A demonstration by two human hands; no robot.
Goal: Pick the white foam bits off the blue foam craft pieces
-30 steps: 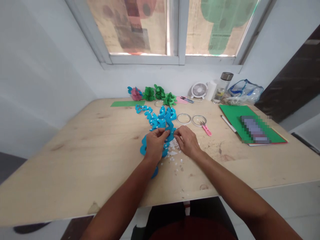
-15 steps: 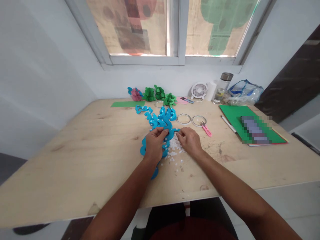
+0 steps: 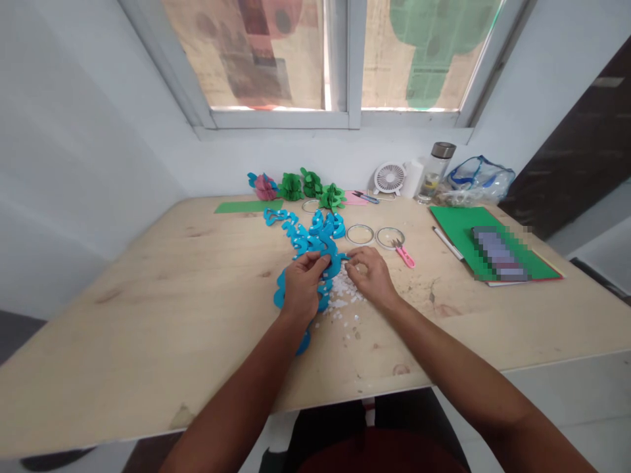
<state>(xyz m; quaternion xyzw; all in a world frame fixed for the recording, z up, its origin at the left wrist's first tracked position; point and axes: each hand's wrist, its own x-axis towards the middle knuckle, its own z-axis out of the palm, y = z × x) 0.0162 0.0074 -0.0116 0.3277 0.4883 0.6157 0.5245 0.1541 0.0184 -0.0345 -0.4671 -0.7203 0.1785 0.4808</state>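
Note:
My left hand (image 3: 303, 282) pinches a wavy blue paper cutout (image 3: 331, 246) between thumb and fingers. More blue paper cutouts (image 3: 300, 238) with small white pieces stuck on them lie behind and under this hand. My right hand (image 3: 371, 272) is at the cutout's right end, its thumb and fingertips curled together in a pinch. Whatever is between those fingertips is too small to make out. Small white scraps (image 3: 340, 289) are scattered on the table between and below my hands.
Two rolls of tape (image 3: 359, 234) and pink-handled snips (image 3: 404, 255) lie beyond my right hand. Green paper flowers (image 3: 290, 187), a small fan (image 3: 390, 178) and a glass bottle (image 3: 436, 174) line the wall. Green sheets (image 3: 456, 226) and a pen (image 3: 447, 243) are at right.
My right hand's fingers have shifted slightly and opened a little away from the cutout's end. The left hand keeps its hold. The whole view has moved slightly.

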